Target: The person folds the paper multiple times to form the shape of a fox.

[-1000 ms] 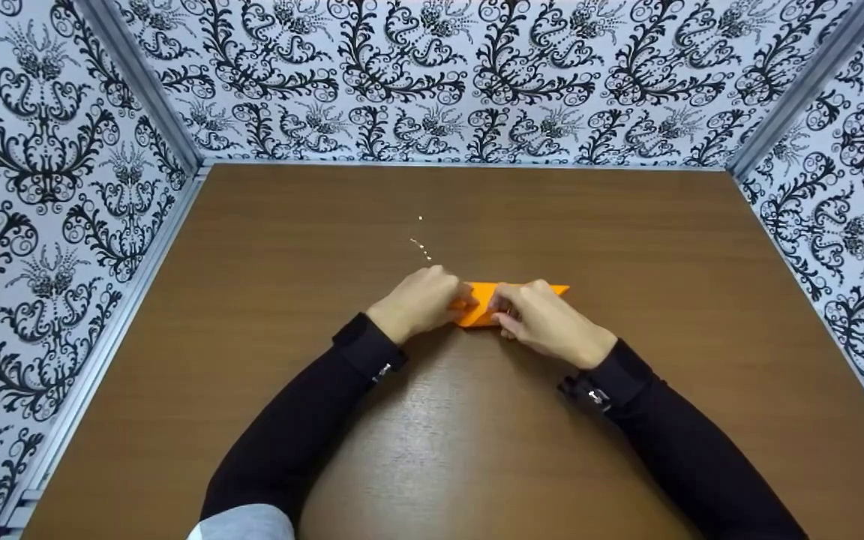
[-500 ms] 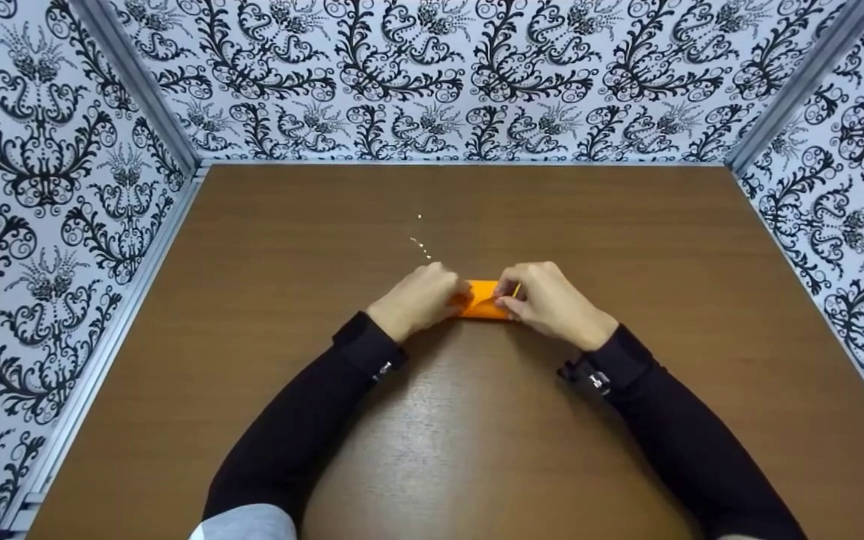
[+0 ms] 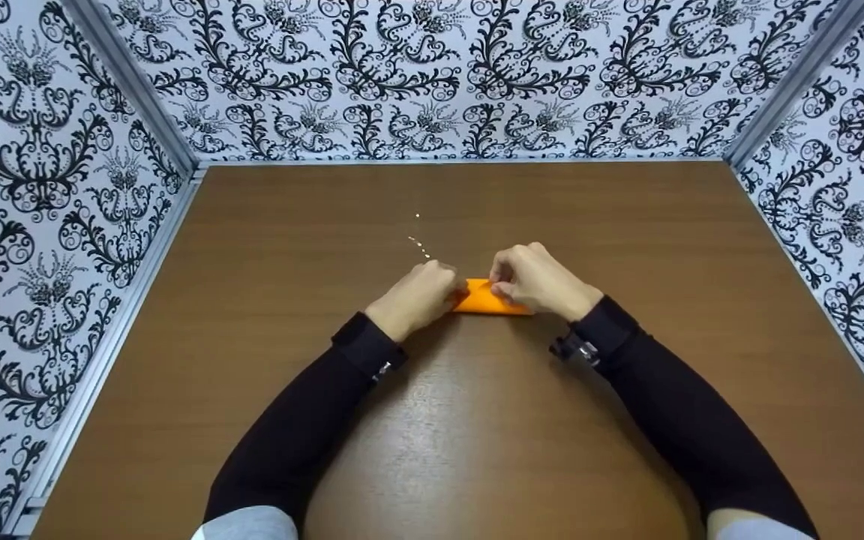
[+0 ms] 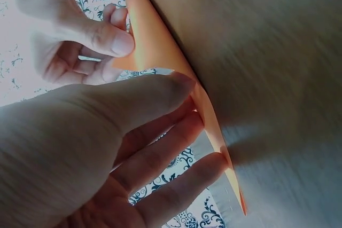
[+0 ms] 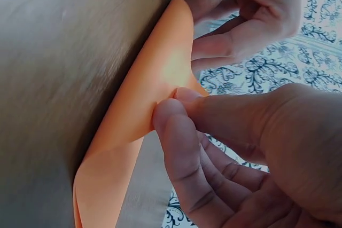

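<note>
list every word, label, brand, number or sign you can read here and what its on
None can be read in any view.
Orange sheet: no lettering on the sides that show.
Patterned walls: black scrollwork, no words.
Shiny wrist pieces: too small to tell.

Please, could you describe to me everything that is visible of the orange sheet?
The orange sheet looks like thin, smooth, plain paper. It is bent over itself in a rounded curve, lying crosswise on the brown table. The left hand touches its left part with thumb and fingers; the right hand pinches a raised edge. The hands hide some of it.
</note>
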### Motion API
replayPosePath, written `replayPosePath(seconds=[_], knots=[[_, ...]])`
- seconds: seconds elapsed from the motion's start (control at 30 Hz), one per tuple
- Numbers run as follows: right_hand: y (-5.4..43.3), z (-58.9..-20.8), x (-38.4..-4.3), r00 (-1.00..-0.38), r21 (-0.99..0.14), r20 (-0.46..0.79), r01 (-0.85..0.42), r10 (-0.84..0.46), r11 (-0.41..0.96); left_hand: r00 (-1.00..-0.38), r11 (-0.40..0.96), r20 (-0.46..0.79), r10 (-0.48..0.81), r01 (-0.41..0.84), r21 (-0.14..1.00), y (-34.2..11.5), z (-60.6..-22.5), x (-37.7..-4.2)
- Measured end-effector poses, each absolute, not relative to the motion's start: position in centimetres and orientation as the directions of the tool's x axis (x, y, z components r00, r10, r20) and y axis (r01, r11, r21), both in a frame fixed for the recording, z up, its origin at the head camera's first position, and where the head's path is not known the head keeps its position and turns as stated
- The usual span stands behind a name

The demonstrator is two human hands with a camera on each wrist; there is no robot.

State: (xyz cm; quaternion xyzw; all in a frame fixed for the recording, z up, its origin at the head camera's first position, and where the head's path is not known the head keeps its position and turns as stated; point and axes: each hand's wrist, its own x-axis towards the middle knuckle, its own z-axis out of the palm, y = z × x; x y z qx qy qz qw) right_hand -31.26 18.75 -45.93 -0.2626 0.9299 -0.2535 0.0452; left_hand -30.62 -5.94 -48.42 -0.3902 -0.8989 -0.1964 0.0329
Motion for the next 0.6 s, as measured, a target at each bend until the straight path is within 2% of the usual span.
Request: replayPosePath(seconds=[0.6], knots=[[17.8,-46.3,-33.2,-0.886,-0.478,-0.081,-0.368,-0.457,0.798,-0.726,0.656,0.201,0.658,0.683,0.322,-5.6,-48.4,-30.3]])
